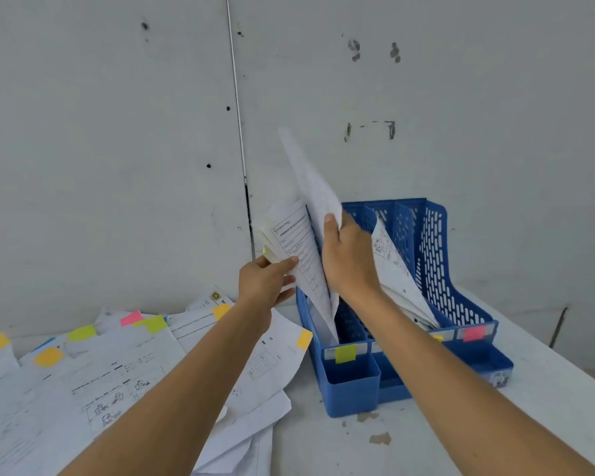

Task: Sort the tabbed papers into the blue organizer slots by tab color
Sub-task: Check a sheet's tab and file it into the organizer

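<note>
papers point(299, 242) stand near-upright, tops left, in blue organizer point(351, 389), left hand point(265, 280) and right hand point(349, 259) pinching them.

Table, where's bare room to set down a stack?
Bare tabletop lies in front of the blue organizer, between the loose papers and the right forearm, plus a strip right of the organizer. The left side is crowded with papers.

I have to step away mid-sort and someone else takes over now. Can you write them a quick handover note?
Left hand pinches a printed form; right hand grips a tall sheet, both at the leftmost slot of the blue organizer, marked by a yellow-green tab.
Done: some papers stand in a slot further right.
Left: seat these sheets, then sort the tabbed pile on the table.
</note>
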